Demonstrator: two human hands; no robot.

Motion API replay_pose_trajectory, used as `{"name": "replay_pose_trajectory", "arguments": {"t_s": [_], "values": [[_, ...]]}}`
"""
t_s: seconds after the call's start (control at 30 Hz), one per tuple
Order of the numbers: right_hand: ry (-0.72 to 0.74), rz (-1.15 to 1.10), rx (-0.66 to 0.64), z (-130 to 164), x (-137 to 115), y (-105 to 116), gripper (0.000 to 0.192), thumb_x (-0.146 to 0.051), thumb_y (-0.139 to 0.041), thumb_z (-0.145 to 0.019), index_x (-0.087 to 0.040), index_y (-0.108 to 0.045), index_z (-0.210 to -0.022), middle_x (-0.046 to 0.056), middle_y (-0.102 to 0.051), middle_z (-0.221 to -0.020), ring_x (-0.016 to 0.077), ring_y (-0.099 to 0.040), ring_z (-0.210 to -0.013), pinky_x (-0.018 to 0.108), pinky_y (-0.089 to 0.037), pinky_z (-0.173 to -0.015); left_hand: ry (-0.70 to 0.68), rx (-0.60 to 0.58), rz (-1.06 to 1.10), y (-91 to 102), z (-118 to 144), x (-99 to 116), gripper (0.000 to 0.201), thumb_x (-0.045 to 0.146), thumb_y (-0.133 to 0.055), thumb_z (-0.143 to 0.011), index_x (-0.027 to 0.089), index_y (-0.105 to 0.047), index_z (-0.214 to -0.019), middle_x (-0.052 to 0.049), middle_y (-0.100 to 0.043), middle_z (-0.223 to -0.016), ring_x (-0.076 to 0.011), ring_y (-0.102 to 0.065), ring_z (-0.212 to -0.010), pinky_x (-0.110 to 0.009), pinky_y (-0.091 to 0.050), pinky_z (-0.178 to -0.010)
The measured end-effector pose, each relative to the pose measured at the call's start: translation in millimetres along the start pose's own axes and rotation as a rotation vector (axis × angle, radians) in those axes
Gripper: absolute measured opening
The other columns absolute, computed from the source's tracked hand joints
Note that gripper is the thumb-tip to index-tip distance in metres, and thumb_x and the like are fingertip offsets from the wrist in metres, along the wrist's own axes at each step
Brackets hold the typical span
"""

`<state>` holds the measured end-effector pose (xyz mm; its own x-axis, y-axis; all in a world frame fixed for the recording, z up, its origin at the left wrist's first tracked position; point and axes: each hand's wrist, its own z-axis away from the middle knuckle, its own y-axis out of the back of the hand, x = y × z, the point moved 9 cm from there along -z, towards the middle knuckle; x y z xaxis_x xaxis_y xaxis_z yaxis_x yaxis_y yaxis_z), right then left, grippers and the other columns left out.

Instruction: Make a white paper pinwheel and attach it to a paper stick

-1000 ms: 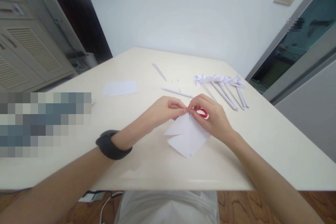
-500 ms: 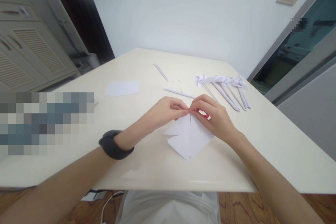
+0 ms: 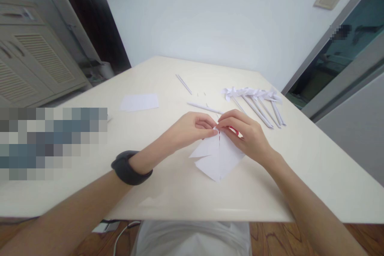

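Observation:
A white folded paper square [image 3: 216, 159] lies on the cream table [image 3: 168, 192] in front of me. My left hand [image 3: 189, 130] pinches its upper corner from the left. My right hand [image 3: 244, 136] pinches the same corner from the right, fingertips nearly meeting those of the left. A red-handled object [image 3: 234, 130], perhaps scissors, lies mostly hidden under my right hand. A dark band sits on my left wrist [image 3: 129, 168].
Several rolled paper sticks topped with folded paper shapes [image 3: 255, 98] lie at the far right. Two loose paper sticks [image 3: 204, 107] [image 3: 183, 84] and a flat white sheet [image 3: 139, 102] rest further back. A cabinet [image 3: 33, 60] stands to the left.
Both hands stay at the paper's top corner; the paper's centre slit has opened slightly and the view has shifted a little.

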<state>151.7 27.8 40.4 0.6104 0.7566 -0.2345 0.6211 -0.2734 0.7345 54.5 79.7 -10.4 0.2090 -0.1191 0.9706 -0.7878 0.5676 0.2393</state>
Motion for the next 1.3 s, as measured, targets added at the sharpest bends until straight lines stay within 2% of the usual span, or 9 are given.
{"name": "replay_pose_trajectory", "arguments": {"t_s": [0.2, 0.4, 0.53, 0.67, 0.77, 0.97, 1.17, 1.3], "values": [[0.023, -0.059, 0.025, 0, -3, 3, 0.017, -0.012, -0.049, -0.088, -0.02, -0.063, -0.094, 0.007, -0.062, -0.097, 0.0156, -0.059, -0.086, 0.029, -0.048, -0.071, -0.001, 0.017, 0.01, 2.5, 1, 1, 0.018, 0.028, -0.067, -0.071, 0.015, -0.065, -0.083, -0.004, -0.068, -0.079, -0.0158, -0.064, -0.077, -0.024, -0.047, -0.067], [-0.162, -0.148, 0.096, -2, 11, 13, 0.012, -0.016, -0.055, -0.087, -0.021, -0.065, -0.085, 0.004, -0.06, -0.095, 0.0151, -0.059, -0.089, 0.028, -0.048, -0.078, -0.118, 0.04, -0.096, 2.4, 2, 9, 0.015, 0.031, -0.061, -0.076, 0.017, -0.065, -0.081, -0.002, -0.068, -0.079, -0.0144, -0.063, -0.075, -0.024, -0.048, -0.066], [-0.229, -0.2, 0.047, -2, 14, 8, 0.011, -0.019, -0.057, -0.086, -0.02, -0.062, -0.075, 0.003, -0.059, -0.098, 0.0132, -0.059, -0.083, 0.026, -0.048, -0.073, -0.152, 0.069, -0.2, 1.1, 4, 11, 0.013, 0.028, -0.059, -0.078, 0.017, -0.066, -0.081, -0.002, -0.069, -0.08, -0.015, -0.064, -0.075, -0.025, -0.049, -0.068], [-0.275, -0.263, -0.015, -1, 15, -2, 0.005, -0.023, -0.061, -0.083, -0.02, -0.059, -0.08, 0.003, -0.057, -0.1, 0.0125, -0.057, -0.08, 0.026, -0.049, -0.071, -0.151, 0.082, -0.261, -0.6, 5, 12, 0.016, 0.029, -0.057, -0.079, 0.016, -0.066, -0.081, -0.004, -0.07, -0.08, -0.017, -0.065, -0.078, -0.027, -0.05, -0.071], [-0.286, -0.272, -0.035, 1, 16, -5, 0.007, -0.02, -0.063, -0.081, -0.021, -0.056, -0.084, 0.003, -0.056, -0.099, 0.0139, -0.057, -0.084, 0.027, -0.049, -0.073, -0.175, 0.085, -0.282, -1.4, 5, 14, 0.019, 0.034, -0.057, -0.079, 0.017, -0.066, -0.08, -0.004, -0.07, -0.081, -0.0179, -0.066, -0.079, -0.028, -0.051, -0.072], [-0.283, -0.264, -0.055, 0, 18, -6, 0.005, -0.016, -0.06, -0.082, -0.021, -0.057, -0.082, 0.003, -0.056, -0.102, 0.0126, -0.056, -0.083, 0.026, -0.049, -0.074, -0.191, 0.085, -0.325, -1.4, 4, 13, 0.016, 0.03, -0.056, -0.081, 0.018, -0.066, -0.083, -0.003, -0.07, -0.083, -0.0171, -0.066, -0.081, -0.027, -0.051, -0.074], [-0.331, -0.295, -0.103, 2, 24, -14, 0.004, -0.018, -0.058, -0.083, -0.021, -0.058, -0.08, 0.002, -0.055, -0.099, 0.0121, -0.057, -0.081, 0.027, -0.05, -0.074, -0.208, 0.119, -0.348, -0.8, 6, 16, 0.018, 0.035, -0.059, -0.08, 0.023, -0.058, -0.093, 0.0, -0.068, -0.078, -0.0161, -0.066, -0.074, -0.027, -0.051, -0.068], [-0.376, -0.34, -0.116, 4, 30, -16, 0.007, -0.015, -0.056, -0.082, -0.02, -0.06, -0.079, 0.003, -0.055, -0.099, 0.0129, -0.058, -0.085, 0.027, -0.05, -0.075, -0.209, 0.123, -0.332, -0.7, 8, 17, 0.018, 0.028, -0.06, -0.079, 0.025, -0.054, -0.096, 0.002, -0.068, -0.078, -0.0151, -0.066, -0.074, -0.026, -0.051, -0.067]]}}
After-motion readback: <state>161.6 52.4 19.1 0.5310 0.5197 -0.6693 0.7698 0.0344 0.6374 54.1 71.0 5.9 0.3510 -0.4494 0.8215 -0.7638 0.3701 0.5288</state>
